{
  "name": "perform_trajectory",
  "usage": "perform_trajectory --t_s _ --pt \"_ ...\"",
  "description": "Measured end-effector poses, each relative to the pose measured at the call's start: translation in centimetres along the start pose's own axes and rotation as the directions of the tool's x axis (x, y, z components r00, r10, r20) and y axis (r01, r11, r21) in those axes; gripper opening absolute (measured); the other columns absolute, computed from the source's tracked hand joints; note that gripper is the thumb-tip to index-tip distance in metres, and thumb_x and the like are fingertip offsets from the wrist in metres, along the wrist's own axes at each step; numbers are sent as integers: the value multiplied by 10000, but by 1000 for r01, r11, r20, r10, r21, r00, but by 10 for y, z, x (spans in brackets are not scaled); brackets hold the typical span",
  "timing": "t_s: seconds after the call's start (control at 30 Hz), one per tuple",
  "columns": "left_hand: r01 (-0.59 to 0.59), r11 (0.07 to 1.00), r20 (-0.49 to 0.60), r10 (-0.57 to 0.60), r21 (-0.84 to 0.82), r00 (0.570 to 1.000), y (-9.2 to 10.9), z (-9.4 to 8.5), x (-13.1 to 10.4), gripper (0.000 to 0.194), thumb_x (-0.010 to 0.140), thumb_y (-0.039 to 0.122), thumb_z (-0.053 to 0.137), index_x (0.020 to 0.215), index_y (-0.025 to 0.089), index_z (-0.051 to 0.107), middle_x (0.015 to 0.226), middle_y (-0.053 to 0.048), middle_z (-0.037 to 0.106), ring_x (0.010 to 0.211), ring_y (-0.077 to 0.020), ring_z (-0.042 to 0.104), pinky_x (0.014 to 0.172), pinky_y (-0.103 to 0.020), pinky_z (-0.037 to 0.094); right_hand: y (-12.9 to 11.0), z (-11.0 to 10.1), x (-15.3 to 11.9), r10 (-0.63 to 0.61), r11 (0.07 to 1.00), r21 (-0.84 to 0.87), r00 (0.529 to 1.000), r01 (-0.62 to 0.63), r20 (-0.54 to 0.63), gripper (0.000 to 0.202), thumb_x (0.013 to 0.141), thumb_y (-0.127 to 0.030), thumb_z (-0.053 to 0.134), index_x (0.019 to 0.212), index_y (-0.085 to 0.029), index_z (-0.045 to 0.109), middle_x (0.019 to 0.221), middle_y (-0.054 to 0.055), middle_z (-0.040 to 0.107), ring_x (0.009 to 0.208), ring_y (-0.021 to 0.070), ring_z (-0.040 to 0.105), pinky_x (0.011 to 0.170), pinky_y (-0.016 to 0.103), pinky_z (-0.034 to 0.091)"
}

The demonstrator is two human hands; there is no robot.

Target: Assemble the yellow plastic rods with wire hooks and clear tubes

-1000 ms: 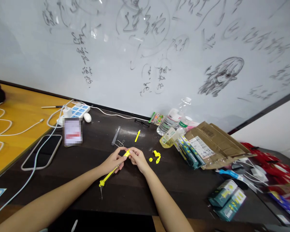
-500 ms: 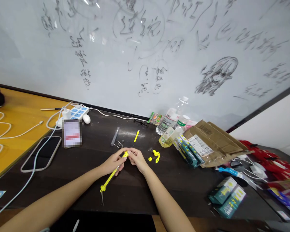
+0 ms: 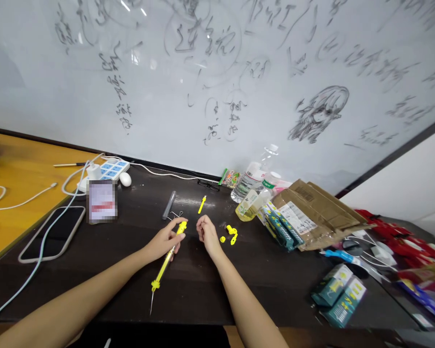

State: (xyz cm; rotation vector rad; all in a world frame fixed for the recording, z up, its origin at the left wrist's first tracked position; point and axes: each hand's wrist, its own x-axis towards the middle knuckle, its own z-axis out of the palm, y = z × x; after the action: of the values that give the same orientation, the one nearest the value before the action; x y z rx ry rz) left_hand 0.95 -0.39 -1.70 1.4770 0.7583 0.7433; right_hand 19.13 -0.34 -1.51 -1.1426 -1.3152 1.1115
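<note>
On the dark table, a slim yellow stick serves as landmark. The long yellow tool is to the stick's left and toward the person, its upper end pinched between the thumb and fingers of the left hand. Its long axis slants away from the stick, toward the person and slightly left, ending in a thin metal tip. The right hand is just on the stick's near side, apart from the tool, whose upper end is across a short gap to its left. Its fingers curl loosely inward; whether they hold anything cannot be told. A bent yellow piece lies right of the stick and nearer the person; a grey tube lies left of it.
</note>
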Motion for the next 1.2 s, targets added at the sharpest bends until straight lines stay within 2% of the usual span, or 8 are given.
perform_trajectory --t_s 0.1,0.17,0.33,0.47,0.57,0.67,0.87,1.2 --pt "12 1000 -17 -11 19 1000 -3 0 1 581 838 436 505 1348 266 286 478 83 516 311 -92 475 331 -194 442 -3 0 -5 -166 927 -331 984 176 61 99 818 -264 363 825 -211 446 663 -33 437 571 114 412 540 224 327" --pt "13 1000 -27 -13 20 1000 -5 0 2 579 843 437 494 1353 263 284 473 86 509 304 -94 471 320 -190 432 -6 3 -10 -188 851 -471 973 231 136 105 829 -235 355 888 -217 440 727 -22 470 619 131 453 609 254 344" --pt "-6 1000 -30 6 1 1000 -7 0 2 537 878 421 421 1366 249 280 482 81 509 295 -88 472 303 -156 389 -11 10 -16 -175 772 -574 959 273 222 114 810 -199 368 910 -226 417 677 -36 455 558 137 435 586 259 315" --pt "-16 1000 -57 15 -3 998 -9 0 3 578 864 404 460 1383 262 250 496 81 518 311 -82 476 320 -155 396 -7 12 -14 -159 869 -444 974 216 164 167 788 -200 410 950 -226 435 582 -70 402 511 113 384 545 233 297" --pt "-25 1000 -51 25 6 998 -9 0 4 604 854 425 478 1385 254 245 500 85 516 310 -77 464 322 -155 387 -1 11 -9 -39 987 -149 992 56 118 234 825 -324 445 1024 -204 472 519 -93 323 445 84 303 456 203 252" --pt "-25 999 -36 26 21 999 -9 0 3 610 849 437 485 1378 244 251 497 88 511 308 -78 459 324 -162 391 2 11 -4 96 991 73 979 -111 182 364 788 -463 533 1010 -174 529 469 -119 241 388 53 182 381 188 159" --pt "-25 1000 -17 25 8 1000 -7 1 2 585 862 436 465 1375 242 262 499 83 510 316 -77 465 325 -156 392 0 10 -2 174 976 86 953 -201 249 347 694 -481 656 782 -165 545 428 -126 269 361 24 169 354 179 126" --pt "-35 999 21 36 -28 999 -7 1 3 589 863 444 458 1382 247 263 487 87 500 310 -72 457 317 -144 375 -4 9 -4 173 973 97 940 -209 293 298 715 -440 630 815 -183 517 433 -130 256 371 32 154 367 176 123"
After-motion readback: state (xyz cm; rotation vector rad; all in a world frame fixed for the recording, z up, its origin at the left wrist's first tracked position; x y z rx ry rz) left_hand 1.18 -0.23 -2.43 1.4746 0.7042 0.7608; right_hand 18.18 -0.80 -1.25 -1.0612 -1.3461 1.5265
